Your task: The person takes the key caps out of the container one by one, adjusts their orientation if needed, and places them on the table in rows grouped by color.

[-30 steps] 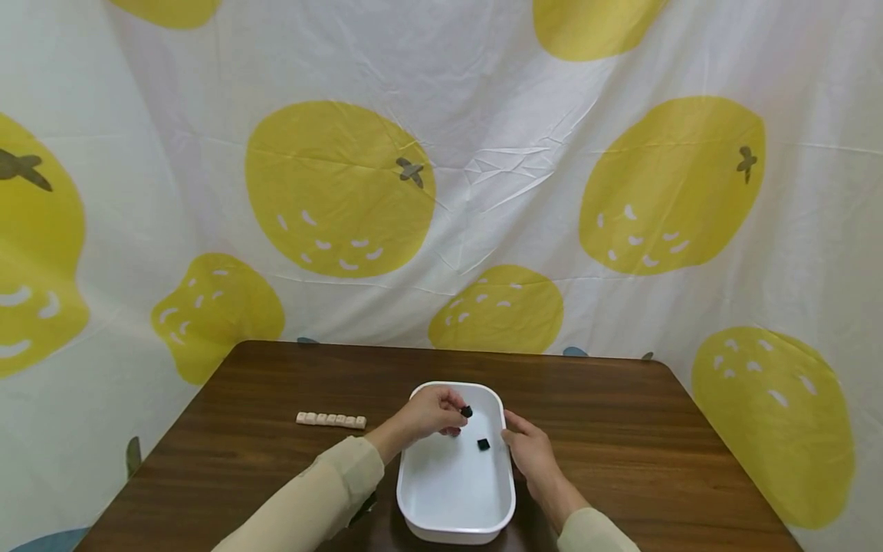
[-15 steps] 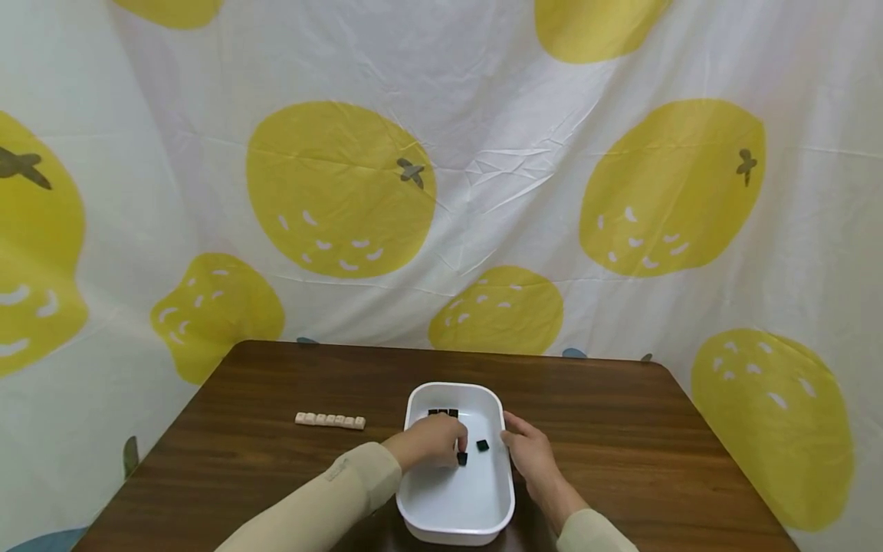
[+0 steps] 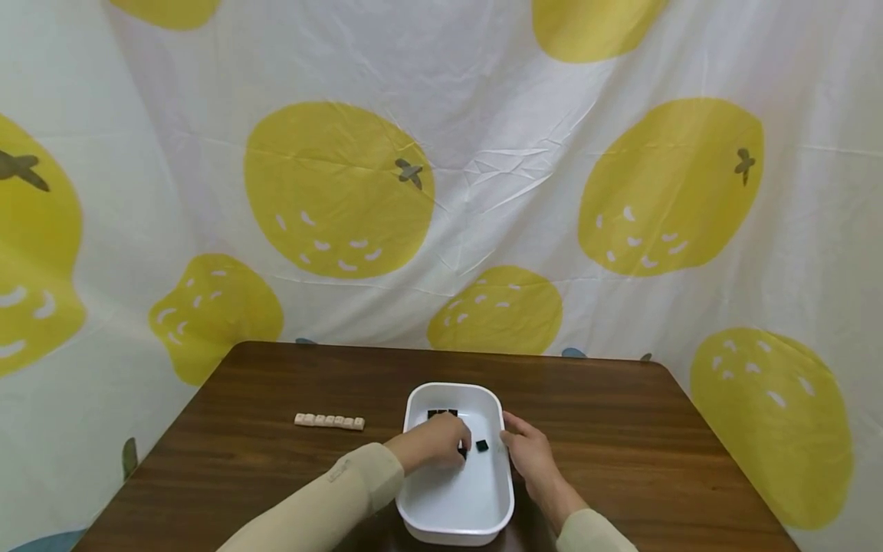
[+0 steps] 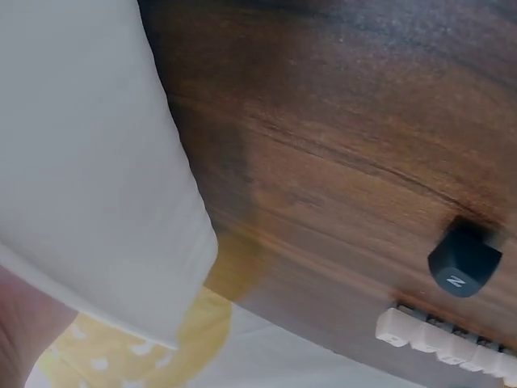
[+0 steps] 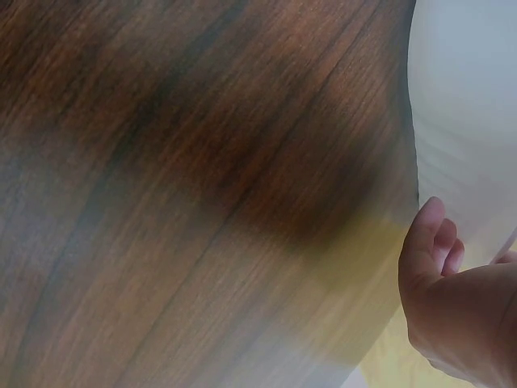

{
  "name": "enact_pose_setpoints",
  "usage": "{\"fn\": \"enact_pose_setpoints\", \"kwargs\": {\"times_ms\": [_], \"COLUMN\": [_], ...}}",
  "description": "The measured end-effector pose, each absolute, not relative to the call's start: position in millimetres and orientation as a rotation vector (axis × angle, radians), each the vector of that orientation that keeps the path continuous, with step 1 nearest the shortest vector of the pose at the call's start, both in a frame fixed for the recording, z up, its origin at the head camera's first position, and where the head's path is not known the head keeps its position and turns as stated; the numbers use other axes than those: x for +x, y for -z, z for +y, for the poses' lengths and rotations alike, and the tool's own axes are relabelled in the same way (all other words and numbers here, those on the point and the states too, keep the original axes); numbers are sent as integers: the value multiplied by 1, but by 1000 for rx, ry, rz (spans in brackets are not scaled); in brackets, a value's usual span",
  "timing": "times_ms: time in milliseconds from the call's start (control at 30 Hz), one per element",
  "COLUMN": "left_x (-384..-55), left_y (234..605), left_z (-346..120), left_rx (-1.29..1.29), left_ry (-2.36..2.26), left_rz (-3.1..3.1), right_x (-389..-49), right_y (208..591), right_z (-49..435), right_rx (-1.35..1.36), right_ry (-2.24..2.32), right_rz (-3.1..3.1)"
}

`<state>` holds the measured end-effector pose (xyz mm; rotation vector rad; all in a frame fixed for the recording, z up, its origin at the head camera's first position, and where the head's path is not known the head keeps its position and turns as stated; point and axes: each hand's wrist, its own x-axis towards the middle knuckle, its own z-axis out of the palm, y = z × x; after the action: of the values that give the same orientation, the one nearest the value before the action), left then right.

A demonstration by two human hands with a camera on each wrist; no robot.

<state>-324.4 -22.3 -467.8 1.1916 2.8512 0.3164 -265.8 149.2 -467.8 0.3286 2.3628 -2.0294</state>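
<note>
My left hand (image 3: 439, 443) reaches into a white rectangular container (image 3: 455, 529), fingertips down and curled at a small black keycap (image 3: 462, 454), which they partly cover. Just right of those fingers a second black keycap (image 3: 482, 445) lies on the container floor. Behind the hand, several black keycaps (image 3: 442, 412) stand in a row near the far end. My right hand (image 3: 534, 456) holds the container's right side, thumb at the rim and fingers along the outer wall; the right wrist view shows these fingers (image 5: 420, 242) against the white wall.
Left of the container, a row of cream keycaps (image 3: 329, 421) lies on the dark wooden table (image 3: 586, 414). The left wrist view shows a lettered black keycap (image 4: 464, 257) on the table near that row (image 4: 440, 338). A lemon-print curtain (image 3: 483, 192) hangs behind.
My left hand moved from above the container's far part, holding a black keycap, down to its floor nearer me. Since half a second ago its fingers shifted slightly over that keycap. The right hand stayed.
</note>
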Motion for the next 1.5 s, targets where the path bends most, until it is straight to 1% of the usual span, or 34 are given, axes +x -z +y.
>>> {"fn": "enact_pose_setpoints", "kwargs": {"times_ms": [300, 433, 600, 767, 933, 1167, 1333, 1500], "left_x": [-327, -327, -324, -319, -310, -297, -294, -293], "left_y": [447, 439, 434, 439, 449, 467, 478, 486], "left_z": [-49, -70, -97, -128, -170, -221, -238, -240], "left_rx": [954, 835, 707, 614, 576, 500, 597, 702], "left_ry": [-1092, -1302, -1457, -1509, -1527, -1333, -1172, -1113], "left_rz": [2776, 2699, 2664, 2682, 2707, 2817, 2834, 2791], "right_x": [-266, -266, -265, -266, -267, -267, -267, -266], "right_y": [468, 468, 468, 469, 470, 470, 468, 469], "right_z": [151, 151, 152, 150, 148, 147, 148, 149], "right_rx": [353, 339, 337, 354, 356, 358, 346, 370], "right_ry": [2009, 2020, 2039, 2035, 2030, 2040, 2048, 2028], "right_rz": [2370, 2368, 2369, 2364, 2362, 2356, 2351, 2360]}}
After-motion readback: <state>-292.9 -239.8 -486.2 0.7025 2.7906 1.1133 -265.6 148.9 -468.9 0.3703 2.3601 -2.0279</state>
